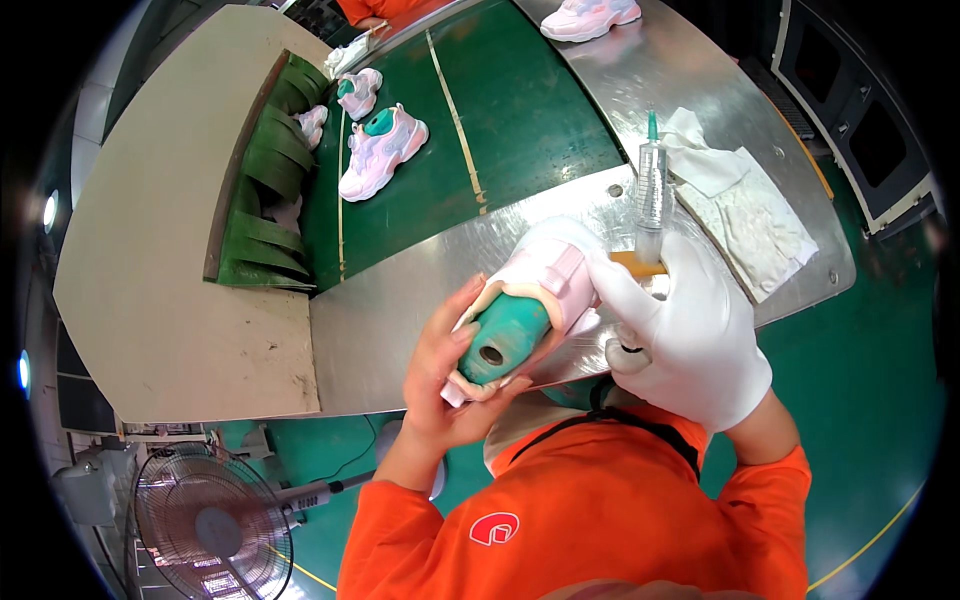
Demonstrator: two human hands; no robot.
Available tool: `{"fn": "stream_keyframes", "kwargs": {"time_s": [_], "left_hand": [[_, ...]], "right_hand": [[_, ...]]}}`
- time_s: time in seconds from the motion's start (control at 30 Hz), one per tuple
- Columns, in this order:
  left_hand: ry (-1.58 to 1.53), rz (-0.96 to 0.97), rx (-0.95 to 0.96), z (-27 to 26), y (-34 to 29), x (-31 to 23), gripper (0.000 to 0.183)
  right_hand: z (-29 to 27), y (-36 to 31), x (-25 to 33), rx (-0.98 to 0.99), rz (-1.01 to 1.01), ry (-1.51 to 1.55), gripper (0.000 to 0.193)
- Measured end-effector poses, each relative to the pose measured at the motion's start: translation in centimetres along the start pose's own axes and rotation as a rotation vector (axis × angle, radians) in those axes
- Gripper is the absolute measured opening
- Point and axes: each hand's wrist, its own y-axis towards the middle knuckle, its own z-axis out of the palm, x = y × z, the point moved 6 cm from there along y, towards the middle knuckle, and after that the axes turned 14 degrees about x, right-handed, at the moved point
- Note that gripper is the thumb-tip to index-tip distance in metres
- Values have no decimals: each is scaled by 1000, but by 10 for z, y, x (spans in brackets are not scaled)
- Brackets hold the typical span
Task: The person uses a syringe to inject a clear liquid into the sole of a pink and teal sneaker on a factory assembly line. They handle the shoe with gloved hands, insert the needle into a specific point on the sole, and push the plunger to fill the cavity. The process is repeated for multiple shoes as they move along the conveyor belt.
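Note:
My bare left hand (445, 360) wraps round a pale pink sneaker (560, 275), its opening toward me. A green shoe last (505, 338) with a round hole fills the opening. At the shoe's right side is my right hand (685, 335), in a white glove, its fingers curled and one fingertip against the upper. A yellow-brown strip (638, 266) shows between the gloved fingers, and a small dark end lies lower in the curl; I cannot make out what it is. Just beyond the glove is a clear syringe (652, 185) with a green tip; whether the fingers touch it I cannot tell.
White cloths (745, 210) lie on the metal table (420, 270) at right. Sneakers (385, 152) sit on the green conveyor belt (520, 130), beside a flap-curtained opening (265, 190). Another sneaker (590, 16) stands at the far right. A fan (213, 525) is at lower left; an orange-clad person (375, 12) is beyond.

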Motion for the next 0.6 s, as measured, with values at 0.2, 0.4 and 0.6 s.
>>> {"fn": "stream_keyframes", "kwargs": {"time_s": [0.2, 0.4, 0.6], "left_hand": [[19, 7, 26, -3, 0, 0, 74], [-218, -109, -20, 3, -8, 11, 72], [-295, -191, -74, 3, -14, 16, 71]], "right_hand": [[0, -1, -5, 113, 54, 164, 63], [-5, -3, -14, 47, 61, 308, 63], [-10, -6, -19, 54, 112, 316, 63]]}}
